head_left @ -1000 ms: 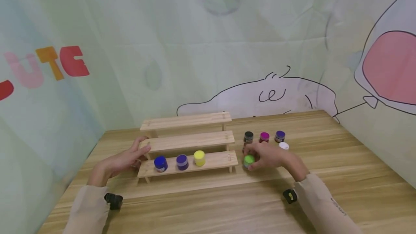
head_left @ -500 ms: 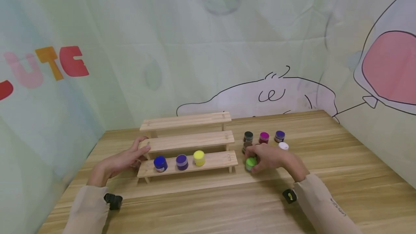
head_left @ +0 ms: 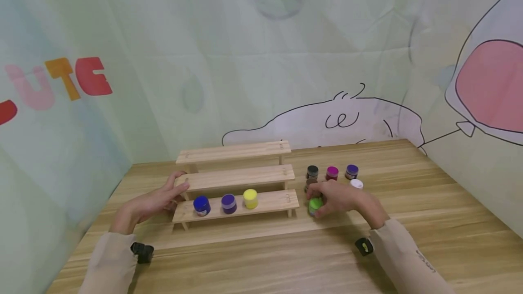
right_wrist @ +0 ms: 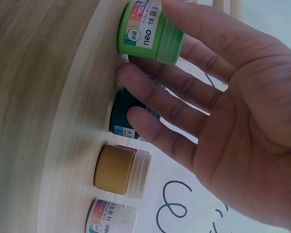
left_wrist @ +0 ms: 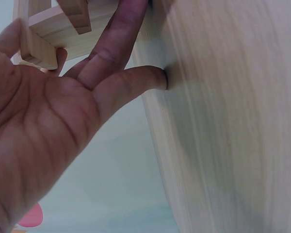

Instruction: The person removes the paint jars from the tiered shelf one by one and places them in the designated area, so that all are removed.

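My left hand [head_left: 157, 201] grips the left end of a three-tier wooden shelf [head_left: 241, 177], its thumb on the middle board. In the left wrist view, the lower fingers [left_wrist: 123, 90] reach down to the tabletop beside the wooden frame [left_wrist: 39, 51]. To the right of the shelf, my right hand [head_left: 337, 196] holds a light green paint jar [head_left: 315, 206] between thumb and fingers. That labelled jar [right_wrist: 148, 31] stands upright close over the table, its far side hidden by the hand. A blue jar [head_left: 202, 206], a purple jar [head_left: 229, 203] and a yellow jar [head_left: 250, 198] stand on the lowest board.
Behind my right hand stand a black jar [head_left: 312, 172], a magenta jar [head_left: 332, 173], a purple-lidded jar [head_left: 352, 171], a white jar [head_left: 357, 184] and a brown jar [head_left: 311, 185]. An ochre jar [right_wrist: 115, 170] shows in the right wrist view. A printed curtain [head_left: 261, 80] borders the table.
The green jar and the right hand's fingertips have shifted slightly to the right and toward the person, uncovering the brown jar. The left hand stays on the shelf.
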Demonstrator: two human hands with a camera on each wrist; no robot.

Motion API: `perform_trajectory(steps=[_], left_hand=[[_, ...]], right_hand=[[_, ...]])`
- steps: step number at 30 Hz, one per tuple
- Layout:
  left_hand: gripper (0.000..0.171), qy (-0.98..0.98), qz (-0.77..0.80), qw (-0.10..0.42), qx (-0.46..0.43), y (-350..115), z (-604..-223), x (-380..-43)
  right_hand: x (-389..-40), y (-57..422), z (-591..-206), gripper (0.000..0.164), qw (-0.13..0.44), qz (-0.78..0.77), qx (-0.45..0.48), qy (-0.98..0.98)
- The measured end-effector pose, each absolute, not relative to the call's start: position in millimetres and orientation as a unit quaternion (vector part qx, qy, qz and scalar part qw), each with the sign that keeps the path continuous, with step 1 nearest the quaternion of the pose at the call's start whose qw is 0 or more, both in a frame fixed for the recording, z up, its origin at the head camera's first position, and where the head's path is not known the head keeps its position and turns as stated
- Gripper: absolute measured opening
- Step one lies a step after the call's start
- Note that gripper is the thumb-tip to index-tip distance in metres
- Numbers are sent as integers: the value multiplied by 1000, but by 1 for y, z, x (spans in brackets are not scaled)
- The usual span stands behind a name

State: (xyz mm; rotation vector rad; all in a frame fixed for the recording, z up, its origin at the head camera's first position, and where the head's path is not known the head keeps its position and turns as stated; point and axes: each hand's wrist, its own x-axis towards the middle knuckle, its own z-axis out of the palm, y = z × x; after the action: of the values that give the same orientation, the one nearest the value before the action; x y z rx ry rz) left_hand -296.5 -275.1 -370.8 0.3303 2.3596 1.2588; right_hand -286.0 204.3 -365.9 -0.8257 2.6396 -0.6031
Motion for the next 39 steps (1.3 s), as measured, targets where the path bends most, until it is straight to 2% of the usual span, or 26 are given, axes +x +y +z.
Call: perform_trajectory(steps=[17,29,39], left_hand=[[63,857,453,217,118,-276,-368,-295],[60,855,457,218,116,-277,-369,-293],[65,857,454,219,106,-273,-370,-295]], right_hand=[[-284,194,-358,27,105,-240,-329,907],[-280,168,-345,21,56,-239,-352,903],[-281,141,-343,20,51,-239,-367,897]])
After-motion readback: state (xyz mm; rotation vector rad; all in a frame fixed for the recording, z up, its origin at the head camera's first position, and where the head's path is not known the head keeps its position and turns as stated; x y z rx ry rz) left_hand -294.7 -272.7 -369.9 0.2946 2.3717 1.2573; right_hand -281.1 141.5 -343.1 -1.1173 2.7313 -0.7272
